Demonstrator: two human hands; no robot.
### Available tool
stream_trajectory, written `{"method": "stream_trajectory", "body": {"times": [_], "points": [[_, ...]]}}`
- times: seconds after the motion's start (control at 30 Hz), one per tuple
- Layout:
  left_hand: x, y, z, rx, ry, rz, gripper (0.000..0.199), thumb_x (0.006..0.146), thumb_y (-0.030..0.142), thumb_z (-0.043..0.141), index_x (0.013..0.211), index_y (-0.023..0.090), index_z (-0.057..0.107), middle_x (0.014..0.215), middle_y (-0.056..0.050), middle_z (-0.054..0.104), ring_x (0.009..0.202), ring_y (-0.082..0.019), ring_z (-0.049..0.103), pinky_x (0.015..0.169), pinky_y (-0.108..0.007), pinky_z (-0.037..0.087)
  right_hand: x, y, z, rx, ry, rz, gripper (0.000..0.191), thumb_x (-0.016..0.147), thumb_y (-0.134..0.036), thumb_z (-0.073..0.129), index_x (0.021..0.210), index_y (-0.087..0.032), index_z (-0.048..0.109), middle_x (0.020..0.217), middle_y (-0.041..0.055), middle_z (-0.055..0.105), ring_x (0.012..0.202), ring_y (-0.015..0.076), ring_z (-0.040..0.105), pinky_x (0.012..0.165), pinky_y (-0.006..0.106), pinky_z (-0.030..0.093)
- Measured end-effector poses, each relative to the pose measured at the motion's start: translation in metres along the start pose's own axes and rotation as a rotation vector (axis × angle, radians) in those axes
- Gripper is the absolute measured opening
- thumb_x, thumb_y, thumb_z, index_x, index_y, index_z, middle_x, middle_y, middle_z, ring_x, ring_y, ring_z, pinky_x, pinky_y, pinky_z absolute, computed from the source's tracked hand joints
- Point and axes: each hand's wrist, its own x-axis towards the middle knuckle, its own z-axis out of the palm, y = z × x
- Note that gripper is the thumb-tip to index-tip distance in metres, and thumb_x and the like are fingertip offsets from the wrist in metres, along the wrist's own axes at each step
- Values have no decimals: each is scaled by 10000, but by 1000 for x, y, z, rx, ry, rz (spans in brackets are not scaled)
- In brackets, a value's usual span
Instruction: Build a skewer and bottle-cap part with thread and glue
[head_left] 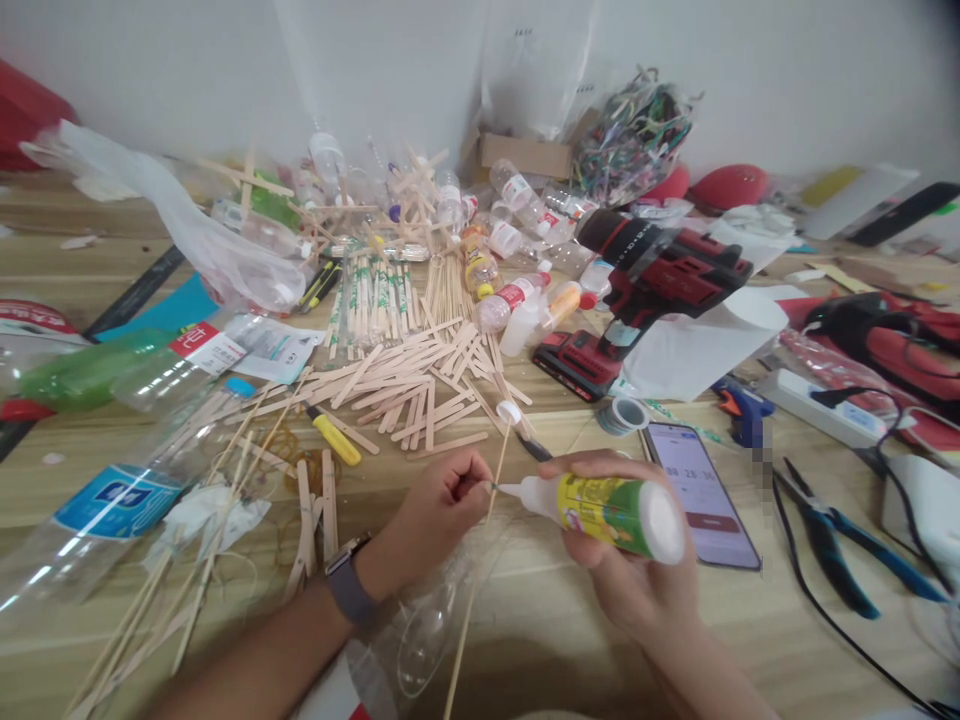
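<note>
A thin bamboo skewer [474, 575] slants up from the bottom edge in front of me. My left hand [454, 490] is closed in a pinch on it near its upper part, and a small dark greenish spot shows at the fingertips. Wrapped in my right hand [634, 590] is a white glue bottle [600, 512] with a yellow and green label. It lies nearly level, and its narrow nozzle points left, at or very near the pinched spot; contact I cannot tell. A white cap [508, 412] appears by the skewer's top end. Clear plastic [427, 630] lies under my left wrist.
Loose wooden craft sticks [405, 385] pile up ahead, with plastic bottles [517, 300] behind. A red cordless drill [645, 290] stands right of them. Farther right are a phone [701, 495], a blue glue gun [744, 412], pliers [832, 530] and a power strip [825, 408]. A yellow-handled tool [335, 437] lies left.
</note>
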Motion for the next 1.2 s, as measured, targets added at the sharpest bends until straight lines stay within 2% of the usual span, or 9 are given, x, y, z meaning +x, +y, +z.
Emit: {"method": "stream_trajectory", "body": {"times": [0.4, 0.73, 0.93, 1.2], "points": [[0, 0, 0, -10, -2, 14, 128, 773, 235, 488, 661, 208, 430, 593, 67, 342, 565, -103, 296, 520, -236, 241, 0, -2, -1, 22, 7, -19, 307, 837, -479, 697, 1039, -277, 586, 930, 11, 724, 824, 177, 681, 716, 286, 520], [0, -1, 0, -10, -5, 11, 104, 770, 220, 483, 675, 206, 442, 597, 65, 349, 568, -102, 299, 521, -238, 244, 4, -5, -2, -8, 1, -33, 309, 824, -486, 705, 1020, -273, 597, 900, 32, 733, 790, 213, 696, 683, 334, 539], [0, 2, 0, 2, -2, 11, 103, 763, 227, 482, 671, 207, 440, 591, 68, 347, 563, -103, 297, 521, -241, 241, 3, -3, -1, 2, 26, -11, 327, 803, -487, 728, 1013, -275, 597, 910, 29, 734, 797, 214, 696, 678, 329, 538], [0, 2, 0, 4, 0, 2, 97, 764, 233, 481, 677, 209, 444, 589, 65, 353, 563, -105, 307, 514, -237, 249, -1, 2, -2, 47, 33, 73, 308, 803, -388, 756, 1050, -281, 606, 948, 38, 733, 840, 227, 685, 713, 342, 534]]}}
